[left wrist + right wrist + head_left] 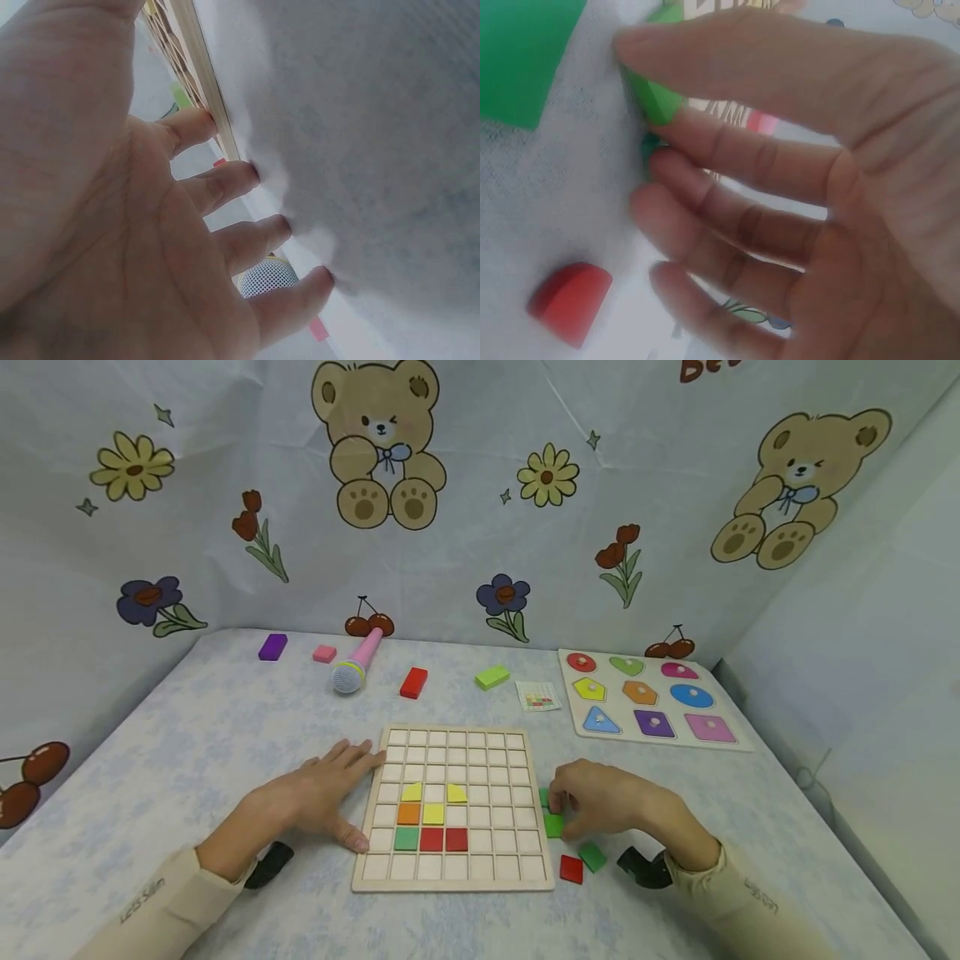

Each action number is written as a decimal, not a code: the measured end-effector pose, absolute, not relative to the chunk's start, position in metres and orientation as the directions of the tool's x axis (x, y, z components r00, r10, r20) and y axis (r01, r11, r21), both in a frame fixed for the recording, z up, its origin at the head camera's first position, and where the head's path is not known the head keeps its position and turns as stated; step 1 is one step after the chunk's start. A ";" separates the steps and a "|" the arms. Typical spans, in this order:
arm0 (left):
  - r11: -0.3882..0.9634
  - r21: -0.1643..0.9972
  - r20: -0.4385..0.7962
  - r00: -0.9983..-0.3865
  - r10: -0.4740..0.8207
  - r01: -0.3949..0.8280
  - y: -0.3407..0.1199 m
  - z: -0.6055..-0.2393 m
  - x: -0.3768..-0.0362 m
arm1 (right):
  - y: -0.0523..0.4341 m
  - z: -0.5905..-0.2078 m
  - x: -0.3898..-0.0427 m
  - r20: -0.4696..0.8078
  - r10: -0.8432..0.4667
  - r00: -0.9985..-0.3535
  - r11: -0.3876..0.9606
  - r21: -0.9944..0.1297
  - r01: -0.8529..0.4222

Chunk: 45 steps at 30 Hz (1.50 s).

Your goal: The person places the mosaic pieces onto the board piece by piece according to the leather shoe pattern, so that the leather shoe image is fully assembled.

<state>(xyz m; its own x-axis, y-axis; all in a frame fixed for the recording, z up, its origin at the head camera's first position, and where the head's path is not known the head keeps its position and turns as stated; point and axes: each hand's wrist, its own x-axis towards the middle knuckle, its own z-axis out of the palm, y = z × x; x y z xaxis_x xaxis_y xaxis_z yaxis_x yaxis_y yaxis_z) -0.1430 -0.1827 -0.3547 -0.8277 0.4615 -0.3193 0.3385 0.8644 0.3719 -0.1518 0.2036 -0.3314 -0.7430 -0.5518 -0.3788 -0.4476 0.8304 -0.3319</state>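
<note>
Starting at the lower left of the head view, your left hand [322,793] lies flat on the table [187,752], fingers straight and spread, holding nothing. The left wrist view shows its fingertips [247,176] pressed down beside the left rim of the wooden grid board [453,806], steadying it.

In the centre, the board's lower left cells hold two yellow pieces, an orange, another yellow, a green and two reds. The cells along its right side are bare.

Just right of the board, your right hand [600,802] pinches a light green tile [553,824] between thumb and fingers; the right wrist view shows the fingers [742,161] closed around it in a narrow grip, with a darker green piece [651,146] tucked just behind. The board lies directly left of this grip, so this hand is the nearer one to the bare cells, and nothing stands between.

Below the right hand, a red tile [572,868] and a green tile [592,857] lie loose.

Across the upper part of the frame sit a purple block [272,647], a pink block [324,653], a toy microphone [358,662], a red block [413,682], a lime block [492,677], a pattern card [538,696] and a shape puzzle [648,697].
</note>
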 end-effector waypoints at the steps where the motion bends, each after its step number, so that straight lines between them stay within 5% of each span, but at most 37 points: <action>1: 0.864 0.374 -0.321 -0.827 0.461 0.336 -0.183 -0.355 -0.143 | 0.203 -0.331 -0.151 -0.375 -0.557 -0.741 0.827 -0.325 -0.458; 12: 0.867 0.366 -0.324 -0.827 0.459 0.337 -0.184 -0.356 -0.142 | 0.213 -0.328 -0.161 -0.279 -0.726 -0.629 0.671 -0.488 -0.559; 26: 0.861 0.382 -0.323 -0.824 0.465 0.336 -0.186 -0.356 -0.142 | 0.150 -0.338 -0.151 -0.134 -0.742 -0.657 0.601 -0.567 -0.563; 31: 0.863 0.378 -0.318 -0.828 0.462 0.337 -0.185 -0.355 -0.141 | 0.135 -0.342 -0.145 -0.136 -0.755 -0.641 0.603 -0.526 -0.599; 37: 0.864 0.359 -0.318 -0.825 0.468 0.352 -0.184 -0.355 -0.142 | 0.127 -0.345 -0.134 -0.082 -0.703 -0.707 0.670 -0.412 -0.618; 45: 0.863 0.358 -0.316 -0.823 0.472 0.358 -0.184 -0.355 -0.145 | 0.125 -0.346 -0.125 -0.049 -0.671 -0.740 0.694 -0.393 -0.603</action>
